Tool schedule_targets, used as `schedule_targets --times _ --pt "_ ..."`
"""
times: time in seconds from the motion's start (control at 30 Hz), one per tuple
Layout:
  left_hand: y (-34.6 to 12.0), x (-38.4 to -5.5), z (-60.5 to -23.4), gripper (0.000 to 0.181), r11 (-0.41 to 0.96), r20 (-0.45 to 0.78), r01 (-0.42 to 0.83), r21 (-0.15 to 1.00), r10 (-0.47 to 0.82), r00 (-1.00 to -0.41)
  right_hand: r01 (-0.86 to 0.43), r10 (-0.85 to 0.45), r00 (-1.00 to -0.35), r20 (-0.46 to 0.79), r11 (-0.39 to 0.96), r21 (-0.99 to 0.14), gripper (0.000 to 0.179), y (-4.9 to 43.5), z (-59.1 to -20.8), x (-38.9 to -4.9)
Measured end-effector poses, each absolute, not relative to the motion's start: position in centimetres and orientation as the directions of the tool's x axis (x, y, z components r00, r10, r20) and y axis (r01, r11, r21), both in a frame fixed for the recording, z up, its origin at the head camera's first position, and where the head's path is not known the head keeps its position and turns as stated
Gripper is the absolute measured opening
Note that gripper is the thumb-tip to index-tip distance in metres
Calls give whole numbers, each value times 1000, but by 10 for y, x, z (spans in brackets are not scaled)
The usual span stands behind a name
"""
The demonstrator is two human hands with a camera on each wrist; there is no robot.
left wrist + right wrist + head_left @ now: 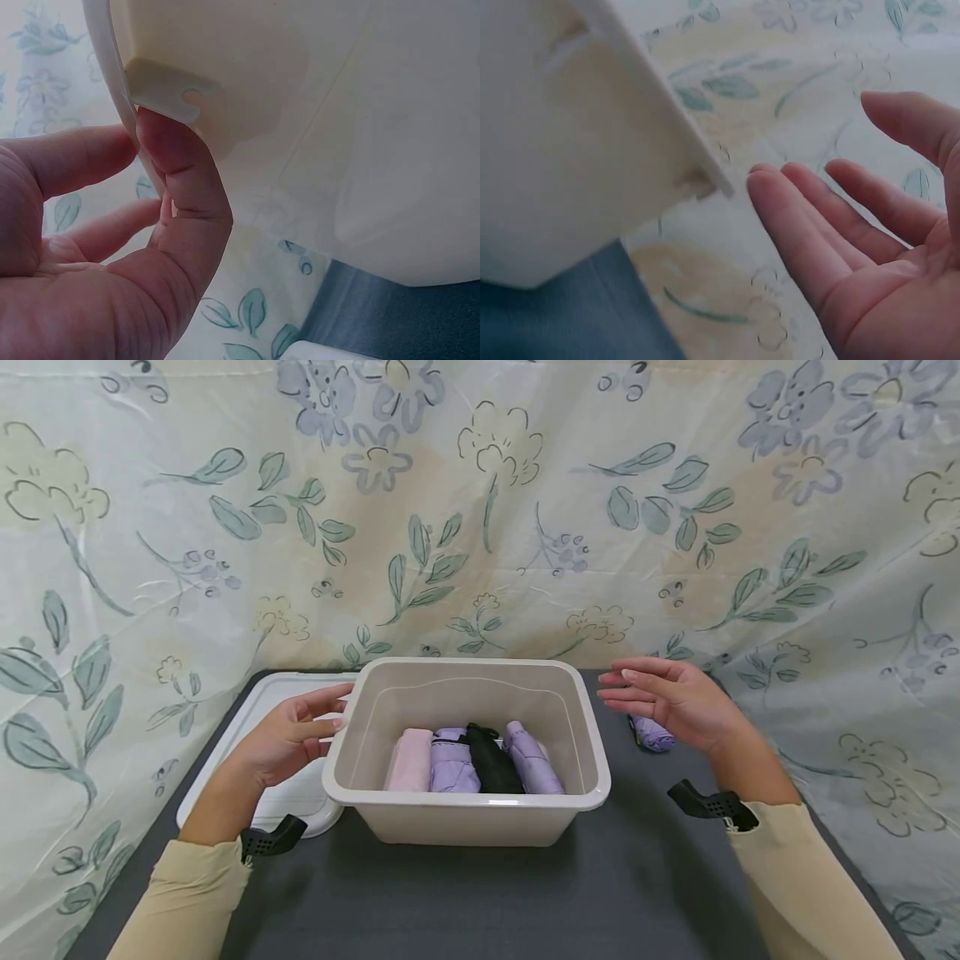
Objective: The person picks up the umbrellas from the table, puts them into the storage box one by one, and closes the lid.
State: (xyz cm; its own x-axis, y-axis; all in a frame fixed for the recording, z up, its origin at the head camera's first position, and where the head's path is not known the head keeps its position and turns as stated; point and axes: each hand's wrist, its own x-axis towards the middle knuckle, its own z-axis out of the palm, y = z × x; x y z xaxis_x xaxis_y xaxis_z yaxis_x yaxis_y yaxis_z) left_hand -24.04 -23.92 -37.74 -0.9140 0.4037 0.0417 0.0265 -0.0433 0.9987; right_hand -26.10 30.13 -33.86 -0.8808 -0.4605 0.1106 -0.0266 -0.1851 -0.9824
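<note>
A beige plastic storage bin [465,820] stands at the middle of the table. Inside it lie side by side a pink rolled bundle [410,762], a purple bundle [454,768], a black bundle [493,764] and another purple one [531,760]; they look like folded compact umbrellas. My left hand [288,735] grips the bin's left rim, one finger [191,202] bent up beneath the edge in the left wrist view. Off the bin's right side, my right hand [671,702] hovers apart from the rim, fingers [795,225] extended and holding nothing.
A white lid [273,814] lies flat on the dark table [450,902], left of the bin and partly behind my left arm. Beneath my right hand is another purple bundle [654,737], partly hidden. A floral curtain [525,585] closes off the back and sides.
</note>
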Motion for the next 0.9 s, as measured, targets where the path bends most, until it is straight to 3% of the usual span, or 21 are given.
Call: schedule_targets --times 0.3,0.53,0.73,0.9 --pt "-238 -240 -375 62 -47 35 18 999 398 -917 -47 -265 -960 91 -168 -985 20 315 -368 -267" --pt "-237 -241 -377 62 -60 36 13 998 401 -915 -104 -167 -978 127 -141 -985 25 328 -391 -270" --pt "-237 -241 -377 61 -62 34 10 998 402 -915 -152 -53 -987 153 -35 -988 31 342 -409 -278" --pt "-238 -241 -376 62 -61 30 6 998 401 -916 -181 -8 -983 182 -50 -982 28 353 -419 -286"
